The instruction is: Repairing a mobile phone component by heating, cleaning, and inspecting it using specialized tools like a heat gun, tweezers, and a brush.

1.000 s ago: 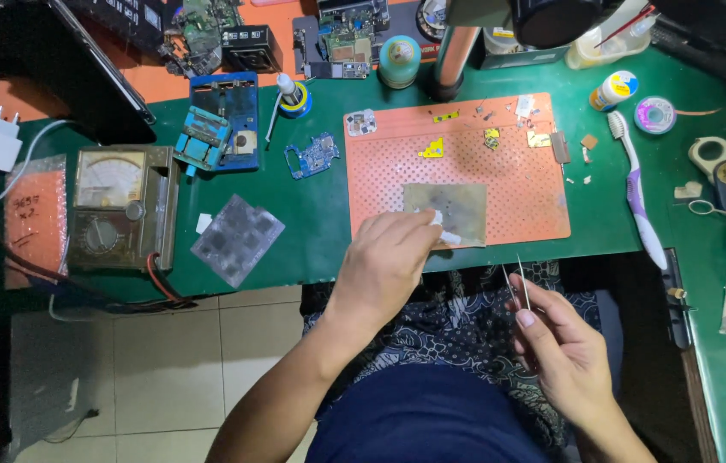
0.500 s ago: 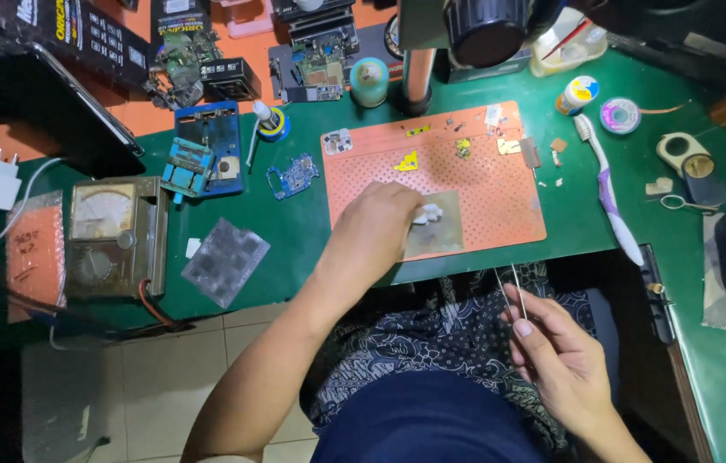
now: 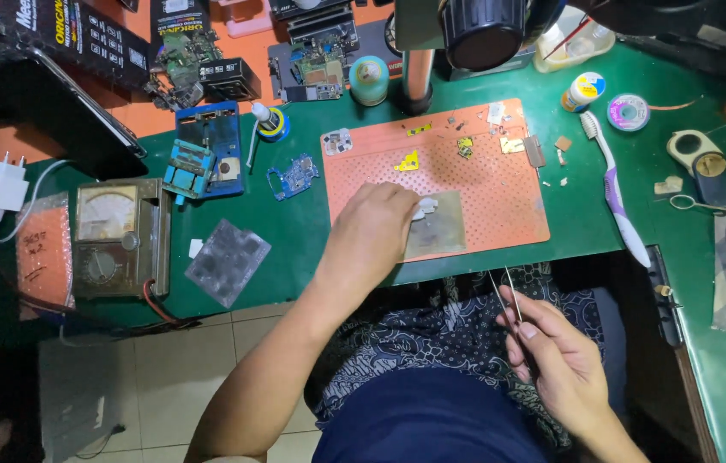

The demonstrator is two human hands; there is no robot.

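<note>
White charger plug (image 3: 5,184) far left of the orange work mat (image 3: 500,184), cable trailing. Analog multimeter (image 3: 116,238) next, well left of the mat, with a grey stencil sheet (image 3: 228,261) just right of it. Blue board holder (image 3: 204,153) and a small blue circuit board (image 3: 293,176) up nearer the mat's left edge, all on the green bench (image 3: 577,223).

Left hand (image 3: 367,240) down on the mat's lower left part, fingers curled, grip pinching a small white wad (image 3: 426,207) against the grey metal plate (image 3: 438,227) lying at the mat's near edge. Tiny yellow and silver parts scattered along the mat's far edge.

Right hand (image 3: 556,356) off the bench, below the mat's near edge over the lap, grip pressed around thin tweezers (image 3: 504,291), tips pointing up toward the mat. Can't tell if the tips hold anything.

Purple-and-white toothbrush (image 3: 616,193) just right of the mat, solder wick spool (image 3: 629,111) beyond it.
</note>
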